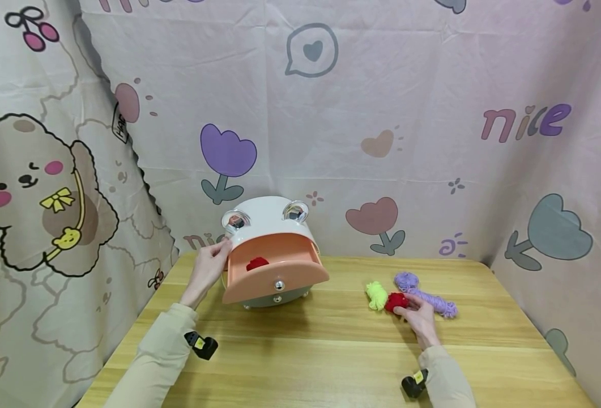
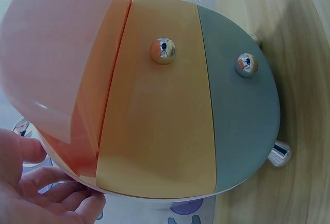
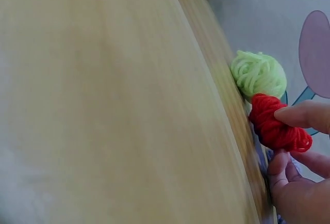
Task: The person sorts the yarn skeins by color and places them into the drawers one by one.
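Note:
A small frog-shaped drawer box stands at the back left, with a white shell and two chrome rings on top. Its coral top drawer is pulled out and has red yarn inside. My left hand grips the box's left side by the drawer, thumb and curled fingers at the shell's edge. Over on the right, my right hand pinches a red yarn bundle between thumb and fingers. A lime-green yarn bundle lies against the red one, and a purple yarn skein lies beside the hand.
Below the open drawer, the yellow drawer and grey-green drawer are closed, each with a chrome knob. Short chrome feet hold the box on the wooden table. A printed curtain hangs right behind the table's back edge.

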Demonstrator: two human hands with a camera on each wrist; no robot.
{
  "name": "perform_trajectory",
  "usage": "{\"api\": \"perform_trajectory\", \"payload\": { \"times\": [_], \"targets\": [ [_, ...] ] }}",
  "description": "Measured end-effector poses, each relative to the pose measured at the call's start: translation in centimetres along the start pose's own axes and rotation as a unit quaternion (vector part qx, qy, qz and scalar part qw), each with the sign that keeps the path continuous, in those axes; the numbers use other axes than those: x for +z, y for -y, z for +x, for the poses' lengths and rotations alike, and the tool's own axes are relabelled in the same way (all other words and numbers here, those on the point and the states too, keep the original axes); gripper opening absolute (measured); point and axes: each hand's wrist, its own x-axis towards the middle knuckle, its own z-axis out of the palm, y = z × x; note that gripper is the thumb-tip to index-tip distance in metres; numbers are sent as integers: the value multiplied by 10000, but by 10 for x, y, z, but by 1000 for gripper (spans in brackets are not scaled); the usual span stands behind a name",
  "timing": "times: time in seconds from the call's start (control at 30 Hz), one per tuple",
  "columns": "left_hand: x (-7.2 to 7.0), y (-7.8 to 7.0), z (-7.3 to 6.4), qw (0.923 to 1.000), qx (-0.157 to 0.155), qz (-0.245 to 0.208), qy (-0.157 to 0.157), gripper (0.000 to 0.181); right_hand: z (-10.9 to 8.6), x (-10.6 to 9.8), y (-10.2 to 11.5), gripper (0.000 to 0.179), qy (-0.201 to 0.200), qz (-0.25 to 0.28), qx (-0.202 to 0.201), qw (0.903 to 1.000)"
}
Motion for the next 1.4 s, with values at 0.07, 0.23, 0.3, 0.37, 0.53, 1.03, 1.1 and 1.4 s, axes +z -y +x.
{"api": "perform_trajectory", "payload": {
  "times": [0.07,0.23,0.3,0.37,0.53,1.03,1.1,1.4],
  "targets": [
    [0,0,0,10000,3,13,10,54,0,0,0,61,-8,-25,31,10000],
    [0,0,0,10000,4,35,7,54,-2,-1,0,63,38,-61,62,10000],
    [0,0,0,10000,0,21,5,54,-3,-1,-1,63,39,-59,48,10000],
    [0,0,-1,10000,1,1,4,54,-4,-1,0,63,25,-32,30,10000],
    [-1,0,0,10000,18,-13,4,53,-7,-2,2,63,22,77,-19,10000],
    [-1,0,0,10000,19,10,-35,53,-17,0,29,62,192,568,-140,9981],
    [0,0,0,10000,14,3,-28,53,-18,0,33,60,212,560,-202,9980],
    [0,1,0,10000,43,19,-52,53,-25,3,56,56,107,694,-358,9969]
  ]
}}
